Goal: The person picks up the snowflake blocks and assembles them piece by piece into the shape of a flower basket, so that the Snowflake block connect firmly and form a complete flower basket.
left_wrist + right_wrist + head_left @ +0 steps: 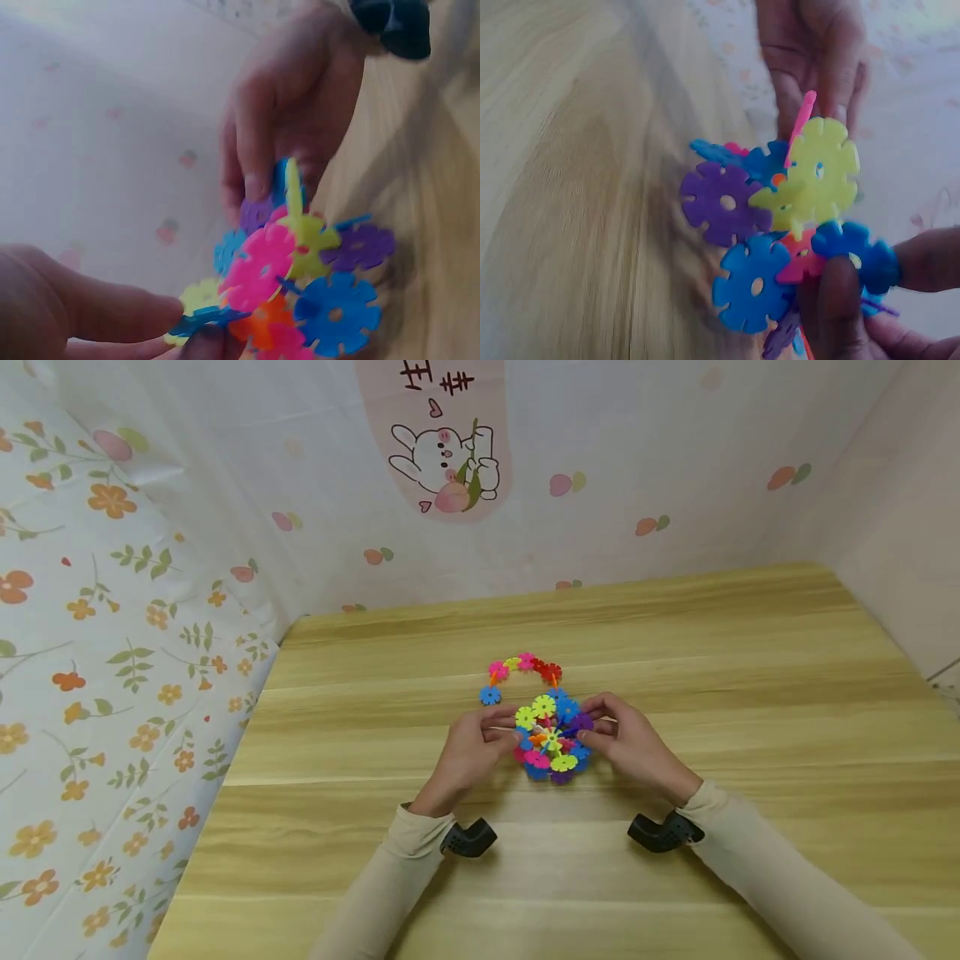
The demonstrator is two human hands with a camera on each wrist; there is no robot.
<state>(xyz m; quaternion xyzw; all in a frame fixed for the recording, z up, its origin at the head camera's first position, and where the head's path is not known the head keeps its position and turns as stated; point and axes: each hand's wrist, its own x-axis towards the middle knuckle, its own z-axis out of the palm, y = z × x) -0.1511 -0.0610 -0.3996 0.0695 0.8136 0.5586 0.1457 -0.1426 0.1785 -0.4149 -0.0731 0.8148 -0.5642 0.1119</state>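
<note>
Between both hands is a rounded cluster of interlocked plastic snowflake discs (pixel 552 739), in yellow, blue, purple, pink and orange. On its left side my left hand (pixel 471 750) pinches a blue disc (pixel 201 319) between thumb and fingers, as the left wrist view shows. From the other side my right hand (pixel 637 745) holds the cluster by another blue disc (pixel 855 255), thumb in front and fingers behind. A purple disc (pixel 726 202) and a yellow disc (pixel 825 169) stick out toward the right wrist camera. The inside of the cluster is mostly hidden.
Behind the cluster, a curved chain of joined discs (pixel 527 661) lies on the wooden table (pixel 360 718). Whether its right end joins the cluster, I cannot tell. Patterned white cloth (pixel 315 552) hangs at the table's back and left. Each wrist wears a black device (pixel 469 838).
</note>
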